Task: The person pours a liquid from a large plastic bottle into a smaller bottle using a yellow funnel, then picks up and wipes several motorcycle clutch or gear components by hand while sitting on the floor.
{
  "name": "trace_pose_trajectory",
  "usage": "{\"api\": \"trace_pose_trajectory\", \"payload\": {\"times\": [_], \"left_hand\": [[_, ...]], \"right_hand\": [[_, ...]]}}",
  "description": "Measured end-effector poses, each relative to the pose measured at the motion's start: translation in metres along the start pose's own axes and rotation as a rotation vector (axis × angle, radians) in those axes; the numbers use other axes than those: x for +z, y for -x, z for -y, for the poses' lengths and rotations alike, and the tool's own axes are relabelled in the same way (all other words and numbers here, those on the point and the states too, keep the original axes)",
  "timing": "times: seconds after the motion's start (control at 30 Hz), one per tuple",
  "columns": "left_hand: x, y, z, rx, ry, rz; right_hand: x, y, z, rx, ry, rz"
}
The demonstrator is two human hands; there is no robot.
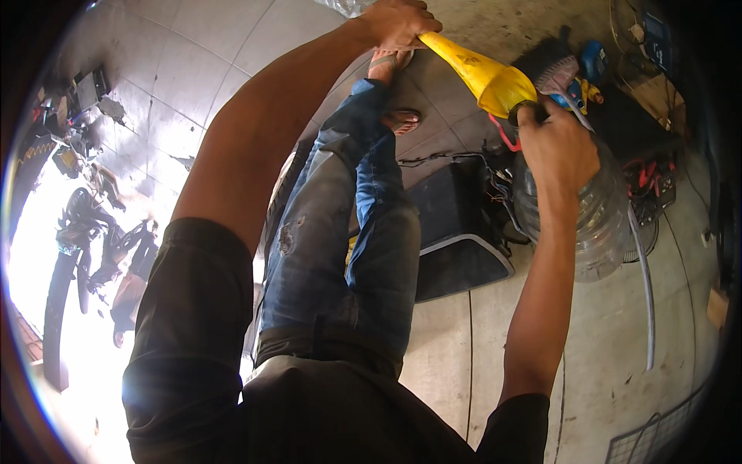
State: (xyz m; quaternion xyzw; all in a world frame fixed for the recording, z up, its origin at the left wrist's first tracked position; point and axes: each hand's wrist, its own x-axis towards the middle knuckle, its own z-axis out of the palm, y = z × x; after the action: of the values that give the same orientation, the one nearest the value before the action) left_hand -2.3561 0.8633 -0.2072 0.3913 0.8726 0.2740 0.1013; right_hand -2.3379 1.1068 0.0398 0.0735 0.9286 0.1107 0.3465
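My left hand (403, 26) is closed around the narrow end of a yellow plastic funnel (464, 64), up at the top of the view. The funnel's wide end lies against a dark-rimmed neck (515, 113). Around that neck my right hand (556, 145) is curled, its thumb over the rim; most of its fingers are hidden. A large clear ribbed plastic jug (600, 232) stands below and behind my right hand. Whether the neck belongs to this jug I cannot tell. A red strap or handle (505, 134) hangs beside the neck.
A broom (559, 72) with a long grey handle leans by the jug, near a blue bottle (594, 61). Left of the jug sits a black box (452, 232) with loose wires (495, 185). Red-handled clamps (643, 177) lie at right. Motorcycle parts (87, 220) stand in glare.
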Motion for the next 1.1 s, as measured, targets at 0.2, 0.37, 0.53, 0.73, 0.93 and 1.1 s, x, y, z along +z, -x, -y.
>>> {"api": "trace_pose_trajectory", "payload": {"times": [0.2,0.37,0.53,0.73,0.93,1.1], "left_hand": [[-0.009,0.006,-0.008,-0.192,0.047,0.104],[-0.015,-0.020,-0.023,-0.100,0.008,0.164],[-0.023,-0.012,-0.023,-0.148,-0.020,0.279],[-0.024,-0.015,-0.024,-0.192,-0.066,0.314],[-0.026,-0.018,-0.028,-0.223,-0.033,0.331],[-0.026,-0.015,-0.028,-0.245,-0.044,0.355]], "right_hand": [[-0.009,-0.004,0.009,-0.060,0.029,-0.003],[-0.009,-0.001,-0.008,0.000,0.139,0.032],[0.016,-0.020,-0.020,-0.068,0.069,0.041],[0.015,-0.019,-0.024,-0.092,0.056,0.069],[0.004,-0.018,-0.019,-0.073,0.136,0.102],[0.009,-0.026,-0.018,-0.017,0.193,0.124]]}}
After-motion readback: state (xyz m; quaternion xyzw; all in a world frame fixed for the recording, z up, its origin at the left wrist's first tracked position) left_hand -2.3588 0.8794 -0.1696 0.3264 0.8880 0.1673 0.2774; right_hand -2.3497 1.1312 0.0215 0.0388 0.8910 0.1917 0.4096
